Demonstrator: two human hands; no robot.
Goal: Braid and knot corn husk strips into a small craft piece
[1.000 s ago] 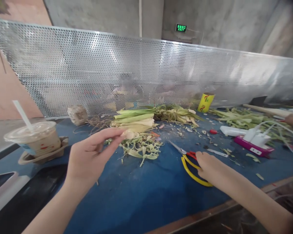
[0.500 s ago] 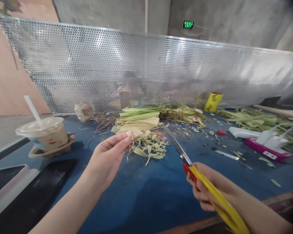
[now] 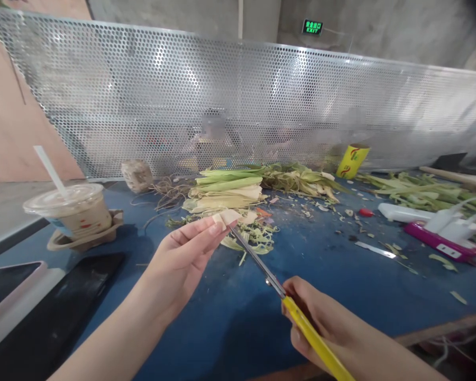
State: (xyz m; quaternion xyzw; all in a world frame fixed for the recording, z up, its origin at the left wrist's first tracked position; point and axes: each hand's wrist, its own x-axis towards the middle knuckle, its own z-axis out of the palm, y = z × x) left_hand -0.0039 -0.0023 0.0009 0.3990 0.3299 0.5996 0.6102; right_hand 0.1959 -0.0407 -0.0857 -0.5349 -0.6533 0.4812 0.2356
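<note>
My left hand (image 3: 182, 259) pinches a small pale piece of corn husk (image 3: 228, 216) between thumb and fingers. My right hand (image 3: 325, 317) is closed around the handles of a pair of scissors (image 3: 311, 333), whose yellow handle faces me. The blades point up and left, and their tips are at the lower edge of the pale piece; whether they touch it I cannot tell. Just behind, thin green-white husk scraps (image 3: 257, 241) lie on the blue table. Beyond them is a stack of flattened corn husks (image 3: 228, 188).
At left stand a drink cup with straw (image 3: 73, 211) and a dark phone-like slab (image 3: 55, 307). Behind are a twine ball (image 3: 137, 175) and a perforated metal screen (image 3: 238, 95). At right are a yellow roll (image 3: 353, 161), a craft blade (image 3: 375, 250) and a purple power strip (image 3: 440, 243).
The scissors have swung left and their tips have come to the pale husk piece. My left hand has shifted slightly right, still pinching it. The view has tilted slightly down.
</note>
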